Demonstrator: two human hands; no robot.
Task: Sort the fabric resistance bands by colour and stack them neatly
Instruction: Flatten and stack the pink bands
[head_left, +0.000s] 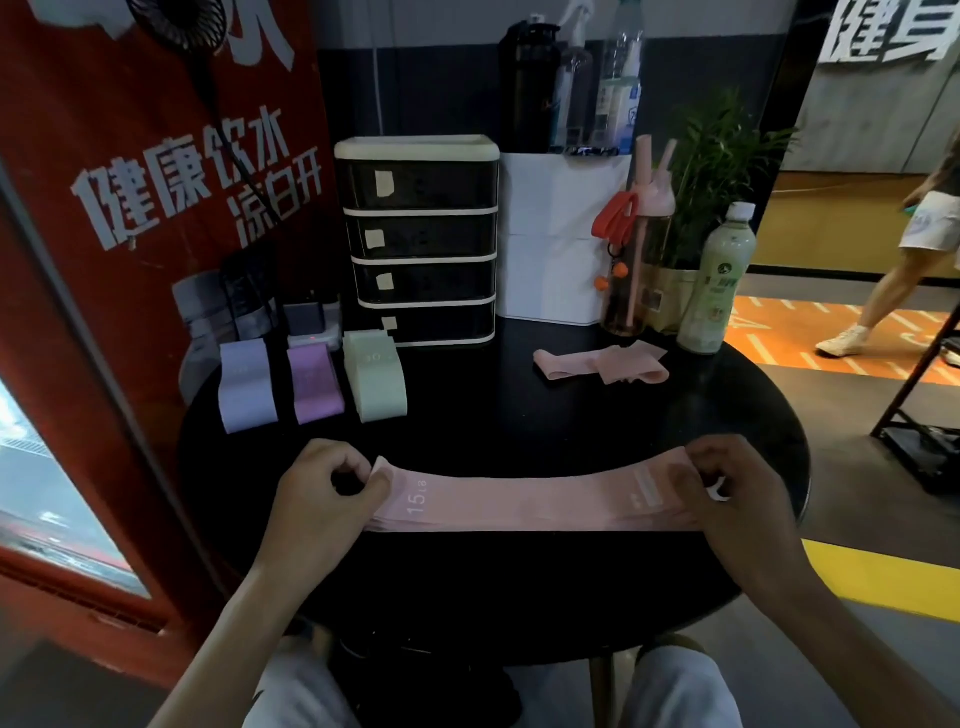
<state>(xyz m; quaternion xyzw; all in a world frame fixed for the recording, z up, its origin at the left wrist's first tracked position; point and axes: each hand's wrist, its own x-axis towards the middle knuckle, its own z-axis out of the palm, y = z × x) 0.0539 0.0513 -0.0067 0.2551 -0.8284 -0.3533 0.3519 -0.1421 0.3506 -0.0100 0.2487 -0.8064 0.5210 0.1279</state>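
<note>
Slip risk: the pink band is held taut; if one pinch were loosened, it would likely spring back skewed.
Left hand: fingers curled, left end pinched.
Right hand: right end pinched, apparently by thumb and fingertips.
Band position: laid flat across the near desk.
Farther out: a loose pink band is left unstacked; three sorted stacks are kept at far left.

Both forearms bare, reaching forward from lower frame. Left hand: fingers curled, pinching left end of band. Right hand: fingers curled, gripping right end. Hands well apart, roughly level, backs up.
</note>
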